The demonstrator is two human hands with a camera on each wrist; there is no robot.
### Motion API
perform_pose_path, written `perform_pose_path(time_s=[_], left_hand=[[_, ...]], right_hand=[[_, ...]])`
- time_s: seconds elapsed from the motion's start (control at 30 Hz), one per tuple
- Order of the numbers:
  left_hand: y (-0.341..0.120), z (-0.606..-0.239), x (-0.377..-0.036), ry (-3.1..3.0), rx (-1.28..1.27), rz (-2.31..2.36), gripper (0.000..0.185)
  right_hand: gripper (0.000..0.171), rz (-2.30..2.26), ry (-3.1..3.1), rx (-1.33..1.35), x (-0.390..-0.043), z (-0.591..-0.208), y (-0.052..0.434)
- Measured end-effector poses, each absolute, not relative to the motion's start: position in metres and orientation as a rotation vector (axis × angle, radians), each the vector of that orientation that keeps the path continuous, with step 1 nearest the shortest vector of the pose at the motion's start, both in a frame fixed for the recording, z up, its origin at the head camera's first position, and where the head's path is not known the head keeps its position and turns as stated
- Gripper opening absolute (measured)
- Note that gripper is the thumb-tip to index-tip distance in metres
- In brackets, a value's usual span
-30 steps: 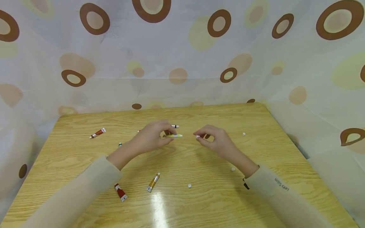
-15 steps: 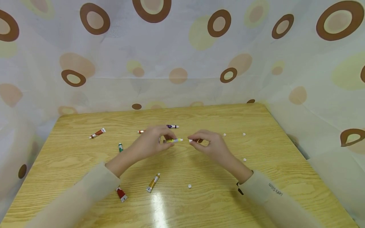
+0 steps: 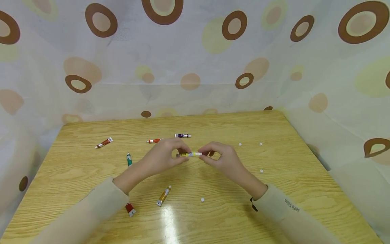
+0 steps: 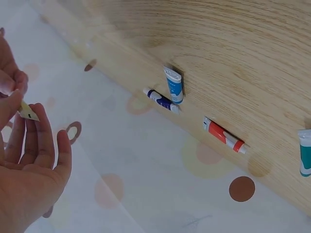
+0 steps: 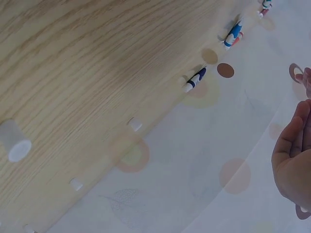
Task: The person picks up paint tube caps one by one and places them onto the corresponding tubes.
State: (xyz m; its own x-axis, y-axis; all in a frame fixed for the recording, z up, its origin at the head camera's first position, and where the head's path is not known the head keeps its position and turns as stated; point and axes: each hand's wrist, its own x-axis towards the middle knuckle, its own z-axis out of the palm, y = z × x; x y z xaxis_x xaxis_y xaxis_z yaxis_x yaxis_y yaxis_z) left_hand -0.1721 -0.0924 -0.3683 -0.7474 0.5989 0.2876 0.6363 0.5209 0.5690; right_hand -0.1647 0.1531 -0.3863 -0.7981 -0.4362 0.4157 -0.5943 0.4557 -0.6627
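In the head view my left hand [image 3: 161, 154] pinches a small yellow paint tube [image 3: 189, 154] between thumb and fingers, its nozzle end pointing right. My right hand [image 3: 226, 157] pinches a white cap [image 3: 199, 154] at that nozzle end; the cap and tube meet in line. From the left wrist, the flat crimped end of the tube [image 4: 30, 114] shows above my left fingers. The right wrist view catches part of my right hand [image 5: 296, 155], but the cap is out of sight there. Both hands are raised over the middle of the table.
Around the left hand lie paint tubes: purple [image 3: 182, 135], orange-red [image 3: 154, 140], green [image 3: 129, 159], gold [image 3: 164, 196], dark red [image 3: 130, 210], brown [image 3: 104, 142] and blue [image 4: 174, 86]. Several white caps [image 3: 261, 171] are spread over the right and front of the wooden table [image 3: 289, 203].
My right hand has moved left with the white cap, closing the gap to the yellow tube's nozzle. Both hands have come slightly nearer, uncovering more of the purple and orange-red tubes.
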Motion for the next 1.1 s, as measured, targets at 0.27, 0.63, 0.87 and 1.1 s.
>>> perform_pose_path(time_s=[0.27, 0.63, 0.87, 1.1], left_hand=[[-0.0900, -0.3667, -0.1679, -2.695, -1.122, -1.036, 0.017], [-0.0881, -0.3657, -0.1666, -2.656, -1.125, -1.020, 0.016], [-0.0858, -0.3652, -0.1659, -2.667, -1.031, -1.024, 0.017], [-0.0854, -0.3638, -0.1640, -2.638, -1.021, -1.045, 0.015]], right_hand=[[0.011, 1.222, -2.478, 0.977, -0.1641, -0.3892, 0.1540], [0.011, 1.167, -2.421, 1.044, -0.1626, -0.3899, 0.1545], [0.010, 1.245, -2.428, 0.998, -0.1612, -0.3896, 0.1550], [0.010, 1.279, -2.433, 0.988, -0.1624, -0.3932, 0.1568]])
